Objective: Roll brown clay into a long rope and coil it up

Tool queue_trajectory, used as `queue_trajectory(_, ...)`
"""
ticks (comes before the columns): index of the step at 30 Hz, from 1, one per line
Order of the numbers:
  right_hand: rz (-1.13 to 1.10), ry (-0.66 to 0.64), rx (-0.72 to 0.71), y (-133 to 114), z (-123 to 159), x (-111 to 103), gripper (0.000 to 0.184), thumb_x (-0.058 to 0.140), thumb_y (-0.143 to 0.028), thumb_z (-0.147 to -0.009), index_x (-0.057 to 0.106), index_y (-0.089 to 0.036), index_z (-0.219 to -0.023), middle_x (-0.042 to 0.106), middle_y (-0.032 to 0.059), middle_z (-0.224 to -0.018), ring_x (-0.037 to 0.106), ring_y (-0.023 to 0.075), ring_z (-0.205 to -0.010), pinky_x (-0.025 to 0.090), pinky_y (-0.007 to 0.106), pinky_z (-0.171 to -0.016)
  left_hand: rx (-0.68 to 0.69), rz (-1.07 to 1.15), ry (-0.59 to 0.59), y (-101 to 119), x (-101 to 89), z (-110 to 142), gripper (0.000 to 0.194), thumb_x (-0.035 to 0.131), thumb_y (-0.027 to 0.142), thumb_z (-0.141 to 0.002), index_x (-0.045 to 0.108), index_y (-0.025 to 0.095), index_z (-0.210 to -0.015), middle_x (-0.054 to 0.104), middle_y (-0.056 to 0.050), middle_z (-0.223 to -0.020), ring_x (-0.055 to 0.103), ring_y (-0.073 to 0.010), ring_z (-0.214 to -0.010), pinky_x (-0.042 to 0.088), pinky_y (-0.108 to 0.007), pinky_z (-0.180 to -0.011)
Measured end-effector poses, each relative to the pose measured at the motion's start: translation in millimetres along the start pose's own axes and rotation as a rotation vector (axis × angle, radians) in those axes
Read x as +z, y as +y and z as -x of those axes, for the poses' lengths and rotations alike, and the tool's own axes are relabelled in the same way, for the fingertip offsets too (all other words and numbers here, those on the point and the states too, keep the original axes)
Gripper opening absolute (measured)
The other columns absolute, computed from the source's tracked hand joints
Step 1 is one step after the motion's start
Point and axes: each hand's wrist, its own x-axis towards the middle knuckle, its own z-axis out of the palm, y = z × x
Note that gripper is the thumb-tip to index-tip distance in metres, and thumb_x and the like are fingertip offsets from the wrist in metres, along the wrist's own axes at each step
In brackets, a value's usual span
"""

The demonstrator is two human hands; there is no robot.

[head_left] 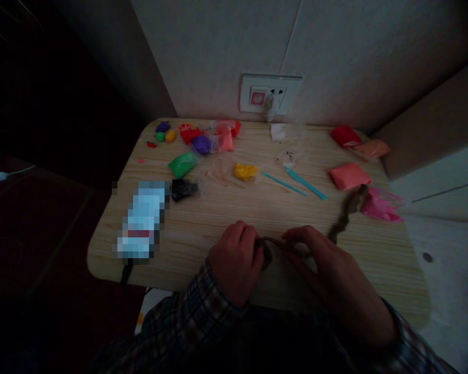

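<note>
A long, uneven strip of brown modelling clay (343, 215) runs between my hands near the table's front edge and on past the right one towards the upper right. My left hand (236, 262) is closed round one end, and a thicker bit of brown shows below its fingers. With thumb and fingers, my right hand (331, 275) pinches the thin stretch a short way off. Beyond them lie a thin blue stick (284, 184) and a wider blue clay knife (306, 183). Pink clay in a bag (382, 205) is close to the strip's far end.
Bagged clay lies around the wooden table (218, 208): green (182, 164), black (184, 190), yellow (245, 171), purple (202, 145), coral (350, 176) and red (345, 136). A blurred-out phone (144, 221) with a cable lies left. Small fruit-like shapes (166, 134) stand at the back left. A wall socket (271, 94) is behind.
</note>
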Motion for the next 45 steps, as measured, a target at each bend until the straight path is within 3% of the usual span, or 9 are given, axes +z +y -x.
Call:
queue_trajectory(4, -0.027, -0.005, -0.02, -6, -3, -1, 0.011, 0.044, -0.015, -0.086, 0.054, -0.019, -0.087, 0.062, 0.0045, -0.081, 0.061, 0.0164, -0.071, 0.05, 0.028, -0.062, -0.033, 0.014, 0.013, 1, 0.2, 1, 0.005, 0.047, 0.016, -0.08, 0.049, 0.018, -0.084, 0.056, -0.006, -0.088, 0.055, -0.0213, -0.085, 0.048, -0.036, -0.075)
queue_trajectory(8, -0.032, -0.029, -0.021, -12, -5, 2, 0.015, 0.043, -0.014, -0.087, 0.057, -0.018, -0.091, 0.062, 0.0049, -0.083, 0.06, 0.016, -0.07, 0.049, 0.029, -0.064, -0.018, 0.114, 0.016, -1, -1.2, 4, 0.017, 0.049, 0.015, -0.079, 0.051, 0.017, -0.096, 0.056, -0.007, -0.096, 0.056, -0.0206, -0.089, 0.048, -0.035, -0.078)
queue_trajectory(19, 0.039, -0.021, 0.007, -18, -5, 9, 0.018, 0.043, -0.015, -0.089, 0.061, -0.017, -0.091, 0.06, 0.0058, -0.085, 0.06, 0.016, -0.069, 0.05, 0.029, -0.065, -0.075, 0.248, -0.097, -4, -10.3, 7, 0.032, 0.053, 0.013, -0.076, 0.053, 0.018, -0.108, 0.058, -0.007, -0.101, 0.058, -0.0198, -0.09, 0.049, -0.035, -0.08)
queue_trajectory(26, 0.118, 0.019, -0.016, -23, -1, 9, 0.019, 0.042, -0.017, -0.089, 0.055, -0.018, -0.103, 0.064, 0.0057, -0.087, 0.063, 0.0175, -0.067, 0.048, 0.028, -0.057, -0.07, 0.204, -0.129, -3, -9.6, 3, 0.023, 0.054, 0.016, -0.077, 0.056, 0.018, -0.1, 0.056, -0.006, -0.102, 0.057, -0.0208, -0.09, 0.048, -0.038, -0.08)
queue_trajectory(31, 0.131, 0.029, -0.03, -21, 1, 8, 0.015, 0.041, -0.019, -0.089, 0.053, -0.019, -0.1, 0.066, 0.0049, -0.089, 0.064, 0.0163, -0.065, 0.047, 0.027, -0.053, 0.038, 0.262, -0.101, -5, -10.5, 4, 0.031, 0.059, 0.02, -0.076, 0.053, 0.019, -0.106, 0.054, -0.006, -0.107, 0.053, -0.0221, -0.1, 0.046, -0.039, -0.086)
queue_trajectory(35, 0.086, 0.005, 0.002, -17, 3, 5, 0.013, 0.045, -0.019, -0.088, 0.052, -0.02, -0.098, 0.066, 0.0022, -0.085, 0.064, 0.0159, -0.065, 0.048, 0.026, -0.053, 0.187, 0.271, -0.163, -13, -11.0, 4, 0.051, 0.068, 0.021, -0.068, 0.047, 0.019, -0.115, 0.054, -0.007, -0.116, 0.047, -0.0253, -0.109, 0.041, -0.044, -0.095)
queue_trajectory(38, 0.034, -0.004, 0.04, -15, 4, 4, 0.011, 0.046, -0.02, -0.087, 0.053, -0.02, -0.096, 0.065, 0.0014, -0.081, 0.064, 0.0158, -0.065, 0.048, 0.026, -0.054, 0.25, 0.271, -0.199, -20, -7.7, 3, 0.053, 0.065, 0.014, -0.069, 0.045, 0.018, -0.118, 0.056, -0.007, -0.116, 0.046, -0.0248, -0.11, 0.04, -0.043, -0.096)
queue_trajectory(45, -0.078, 0.043, 0.009, -8, 3, -3, 0.012, 0.052, -0.019, -0.084, 0.053, -0.019, -0.096, 0.063, 0.0038, -0.086, 0.062, 0.0149, -0.073, 0.051, 0.026, -0.063, 0.275, 0.31, -0.031, -20, 1.0, 3, 0.042, 0.063, 0.018, -0.069, 0.05, 0.015, -0.109, 0.057, -0.01, -0.104, 0.049, -0.0247, -0.1, 0.043, -0.041, -0.087)
